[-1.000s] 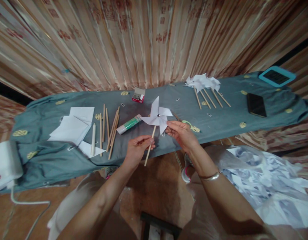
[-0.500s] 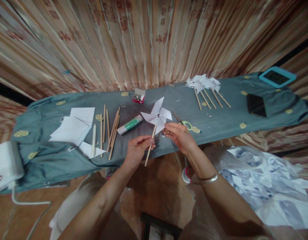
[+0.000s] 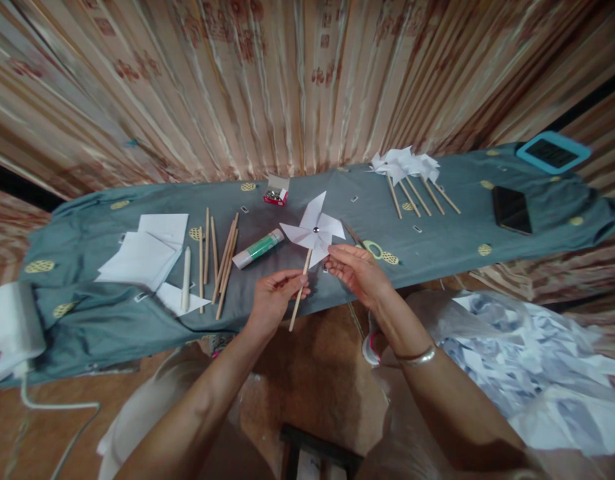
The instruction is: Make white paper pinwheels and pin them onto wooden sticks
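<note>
A white paper pinwheel (image 3: 314, 220) with a silver pin at its centre is held over the table's front edge. My left hand (image 3: 276, 293) pinches its wooden stick below the blades. At the lower blade, my right hand (image 3: 356, 268) has its thumb and forefinger closed on the paper edge. Left of the pinwheel lies a green-and-white glue stick (image 3: 258, 249). Behind it stands an open red box of pins (image 3: 276, 193). Scissors with a yellow-green handle (image 3: 372, 249) lie just beyond my right hand.
Several wooden sticks (image 3: 228, 260), a white pen-like stick (image 3: 186, 280) and white paper sheets (image 3: 137, 257) lie at left. Pinwheels (image 3: 404, 167), a phone (image 3: 511, 210) and a blue-framed device (image 3: 553, 153) are at right. A bag of paper pieces (image 3: 527, 360) stands below. A white box (image 3: 14, 327) sits far left.
Almost nothing differs. The view has shifted very slightly, and both hands keep the same hold on the pinwheel.
</note>
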`<state>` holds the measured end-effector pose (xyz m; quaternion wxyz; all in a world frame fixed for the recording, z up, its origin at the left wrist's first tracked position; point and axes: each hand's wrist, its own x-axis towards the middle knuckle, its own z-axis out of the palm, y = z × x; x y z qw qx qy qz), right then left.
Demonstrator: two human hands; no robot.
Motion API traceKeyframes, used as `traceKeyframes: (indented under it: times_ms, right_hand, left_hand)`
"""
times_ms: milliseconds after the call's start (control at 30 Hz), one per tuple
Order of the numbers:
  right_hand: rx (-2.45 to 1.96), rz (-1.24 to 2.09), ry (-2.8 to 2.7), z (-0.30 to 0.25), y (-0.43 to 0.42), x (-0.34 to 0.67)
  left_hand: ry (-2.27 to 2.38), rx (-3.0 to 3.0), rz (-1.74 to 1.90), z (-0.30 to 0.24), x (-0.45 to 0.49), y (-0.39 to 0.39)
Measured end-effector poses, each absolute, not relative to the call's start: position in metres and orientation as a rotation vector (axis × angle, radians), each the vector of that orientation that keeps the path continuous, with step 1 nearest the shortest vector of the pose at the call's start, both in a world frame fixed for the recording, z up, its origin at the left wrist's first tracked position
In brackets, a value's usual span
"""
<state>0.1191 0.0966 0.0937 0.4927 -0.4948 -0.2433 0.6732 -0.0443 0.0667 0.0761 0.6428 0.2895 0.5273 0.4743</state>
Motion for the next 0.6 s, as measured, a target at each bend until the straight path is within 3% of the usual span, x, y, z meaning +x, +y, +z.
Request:
traceKeyframes:
  times_ms: [600]
  right_hand:
    - [-1.083,1.752,-0.44,0.0891,0.0976,0.1187]
  left_hand:
    - [1.187,0.644,1.062,0.0774,-0.0421,0.0648]
